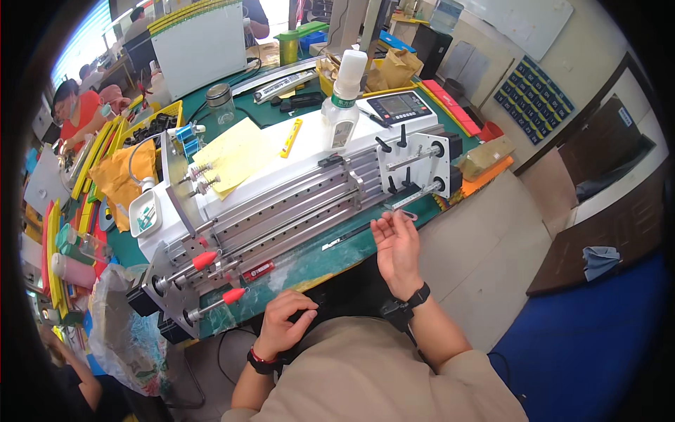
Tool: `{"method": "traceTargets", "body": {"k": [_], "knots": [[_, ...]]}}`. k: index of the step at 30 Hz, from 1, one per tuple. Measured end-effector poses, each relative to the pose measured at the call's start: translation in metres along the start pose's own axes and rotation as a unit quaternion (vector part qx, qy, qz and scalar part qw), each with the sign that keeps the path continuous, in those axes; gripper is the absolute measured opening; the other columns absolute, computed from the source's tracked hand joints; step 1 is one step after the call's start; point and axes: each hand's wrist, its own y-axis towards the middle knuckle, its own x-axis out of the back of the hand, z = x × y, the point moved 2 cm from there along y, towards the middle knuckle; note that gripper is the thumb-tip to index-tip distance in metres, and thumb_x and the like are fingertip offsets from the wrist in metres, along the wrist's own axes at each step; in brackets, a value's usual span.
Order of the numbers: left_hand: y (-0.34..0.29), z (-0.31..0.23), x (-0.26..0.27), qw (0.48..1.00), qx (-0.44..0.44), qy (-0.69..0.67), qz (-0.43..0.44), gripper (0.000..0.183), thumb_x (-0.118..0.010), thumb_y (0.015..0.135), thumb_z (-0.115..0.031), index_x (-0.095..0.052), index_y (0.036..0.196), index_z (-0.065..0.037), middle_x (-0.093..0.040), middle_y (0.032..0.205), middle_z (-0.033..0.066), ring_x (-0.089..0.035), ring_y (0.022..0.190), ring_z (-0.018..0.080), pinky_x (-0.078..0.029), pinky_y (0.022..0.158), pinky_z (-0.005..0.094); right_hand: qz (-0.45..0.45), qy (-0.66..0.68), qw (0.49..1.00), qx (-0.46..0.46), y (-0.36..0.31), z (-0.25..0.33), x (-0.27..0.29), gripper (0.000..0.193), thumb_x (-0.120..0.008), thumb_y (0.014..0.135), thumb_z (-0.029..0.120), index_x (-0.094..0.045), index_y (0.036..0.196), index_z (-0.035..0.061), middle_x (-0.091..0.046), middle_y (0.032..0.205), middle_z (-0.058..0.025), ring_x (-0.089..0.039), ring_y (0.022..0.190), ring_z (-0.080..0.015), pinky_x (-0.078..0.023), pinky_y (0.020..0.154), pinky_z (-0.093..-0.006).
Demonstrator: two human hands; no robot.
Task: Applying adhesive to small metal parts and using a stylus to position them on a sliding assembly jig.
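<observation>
My right hand (398,252) is raised palm up at the machine's front right corner, its fingers bent in and the fingertips together. Beside those fingertips shows a small pale loop (406,216), too small to name. My left hand (285,322) hangs low in front of the table edge, with fingers curled and nothing visible in them. Before me lies a long metal winding machine (281,204) with rails and rods. Two red cone tips (204,260) cap the rods at its left end. The right end has a white plate (415,169) with black clamp levers.
A white bottle (341,116), yellow paper (235,155) and a control panel (399,107) sit on the machine's white housing. A small white tray (145,213) stands at left. A red marker (258,271) lies by the front edge. A plastic bag (130,337) hangs at left. Other people work behind.
</observation>
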Motion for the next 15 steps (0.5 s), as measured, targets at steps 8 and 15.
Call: {"method": "traceTargets", "body": {"k": [8, 15], "knots": [[-0.015, 0.010, -0.012, 0.943, 0.206, -0.241, -0.102, 0.033, -0.073, 0.096, -0.002, -0.073, 0.128, 0.003, -0.079, 0.123, 0.0118, -0.072, 0.119, 0.0283, -0.052, 0.109, 0.0390, -0.021, 0.073, 0.996, -0.046, 0.005, -0.024, -0.007, 0.016, -0.058, 0.117, 0.018, -0.059, 0.107, 0.0051, -0.061, 0.095, -0.0048, -0.059, 0.081, -0.0156, -0.055, 0.079, -0.0338], [-0.031, 0.020, 0.001, 0.612, 0.003, -0.789, -0.052, 0.055, -0.053, 0.103, -0.028, -0.064, 0.149, 0.001, -0.077, 0.128, 0.0197, -0.069, 0.123, 0.0297, -0.041, 0.122, 0.0486, 0.191, -0.107, 0.919, -0.328, -0.042, -0.037, -0.006, 0.024, -0.057, 0.118, 0.024, -0.056, 0.099, 0.0099, -0.051, 0.081, 0.0012, -0.043, 0.062, -0.0078, -0.036, 0.053, -0.0251]]}}
